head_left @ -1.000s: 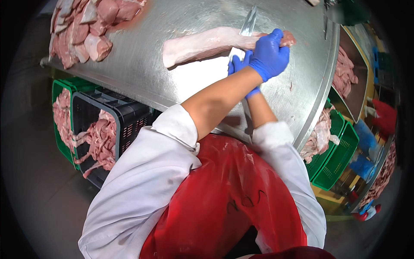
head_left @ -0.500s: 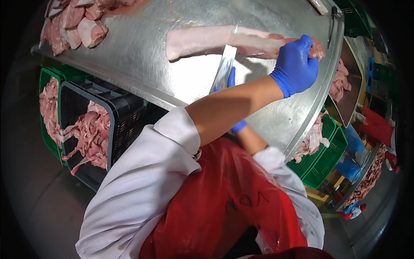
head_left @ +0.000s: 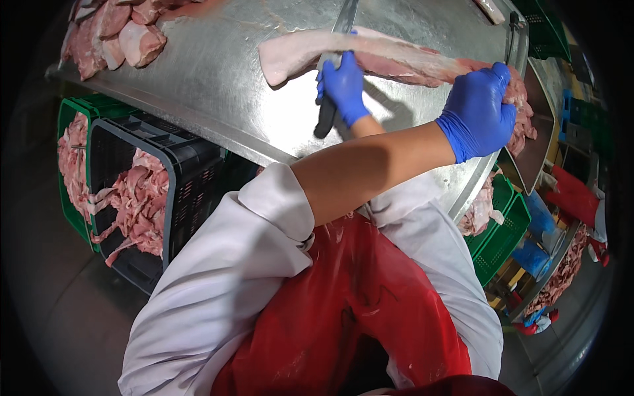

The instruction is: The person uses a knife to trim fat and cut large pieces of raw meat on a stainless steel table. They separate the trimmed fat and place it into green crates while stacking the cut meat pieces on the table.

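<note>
My forearms cross, the left one over the right. At the right rim of the table, my left hand (head_left: 479, 115), in a blue glove, is closed on the end of a long pale strip of meat (head_left: 396, 56). In my right hand (head_left: 342, 86), also gloved in blue, is a knife (head_left: 324, 119) with a black handle. Its blade points away from me, and the knife and hand overlap the strip left of its middle. Whether the edge is in the meat I cannot tell. The strip's broad left end lies on the metal table (head_left: 218, 86).
Cut meat pieces (head_left: 122, 33) are piled at the table's far left. Below the edge stand a black crate (head_left: 191, 158) and a green crate (head_left: 69, 109), both holding trimmings. Another green crate (head_left: 498, 244) sits at the right. A dark thin tool (head_left: 513, 33) lies near the right rim.
My left hand has moved right and slightly nearer, holding the strip's end. My right hand has come out from under the left forearm and moved farther away with the knife, over the strip.
</note>
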Action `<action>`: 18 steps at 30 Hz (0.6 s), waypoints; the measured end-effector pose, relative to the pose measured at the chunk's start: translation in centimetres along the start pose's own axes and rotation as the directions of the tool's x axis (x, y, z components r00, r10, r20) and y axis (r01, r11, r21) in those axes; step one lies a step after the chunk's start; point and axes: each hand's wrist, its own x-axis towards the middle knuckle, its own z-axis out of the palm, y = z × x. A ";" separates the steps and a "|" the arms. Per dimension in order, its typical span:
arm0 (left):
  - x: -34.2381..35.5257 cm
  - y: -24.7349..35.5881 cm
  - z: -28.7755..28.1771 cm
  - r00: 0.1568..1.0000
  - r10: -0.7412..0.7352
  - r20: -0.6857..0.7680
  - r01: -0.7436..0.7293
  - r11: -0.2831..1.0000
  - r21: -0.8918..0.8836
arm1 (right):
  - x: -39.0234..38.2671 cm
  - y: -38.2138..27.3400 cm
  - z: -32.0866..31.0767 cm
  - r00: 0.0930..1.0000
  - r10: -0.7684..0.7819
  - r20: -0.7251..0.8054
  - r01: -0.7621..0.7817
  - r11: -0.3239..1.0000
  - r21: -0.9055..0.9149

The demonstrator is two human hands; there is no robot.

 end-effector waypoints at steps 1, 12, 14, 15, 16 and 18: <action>0.5 0.1 -1.0 1.000 -0.025 -0.006 0.025 1.000 0.004 | -2.0 1.0 1.7 0.996 -0.079 0.029 0.078 0.996 0.030; 2.0 2.8 -2.3 0.997 0.005 -0.075 -0.012 0.996 -0.092 | -6.7 0.2 7.3 0.984 0.166 0.072 -0.152 0.974 -0.166; 2.2 3.3 -1.4 0.986 0.084 -0.146 -0.108 0.980 -0.166 | -8.7 9.8 9.1 0.969 -0.248 -0.021 0.239 0.953 -0.186; 2.0 3.0 -1.6 0.973 0.115 -0.200 -0.153 0.971 -0.185 | -8.3 7.6 9.2 0.990 -0.136 0.039 0.140 0.980 -0.145; 1.5 3.5 -1.3 0.971 0.112 -0.212 -0.140 0.983 -0.121 | -8.0 5.0 8.9 0.997 -0.022 0.078 0.031 0.993 -0.117; 0.7 4.6 -0.3 0.994 0.042 -0.101 -0.059 0.984 -0.166 | -1.6 1.3 7.9 0.998 -0.018 0.068 0.017 1.000 0.013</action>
